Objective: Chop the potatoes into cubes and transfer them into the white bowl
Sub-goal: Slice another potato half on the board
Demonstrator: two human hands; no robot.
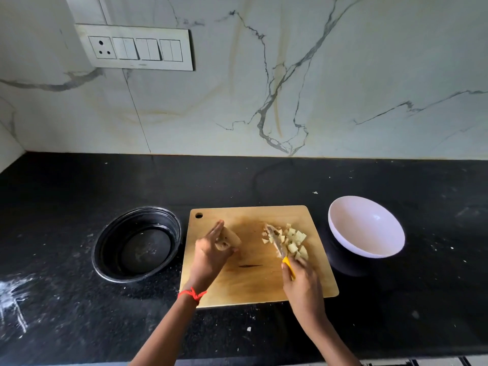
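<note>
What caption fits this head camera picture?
Left hand grips a potato chunk, right hand holds the knife among cubes on the board; white bowl empty.

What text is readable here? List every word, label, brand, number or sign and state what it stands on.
None: no word, label, brand or number is readable in this view.
The switch panel on the wall shows a socket and plain rockers, unmarked.
The wooden cutting board, white bowl, black round container and yellow-handled knife show no print.
</note>
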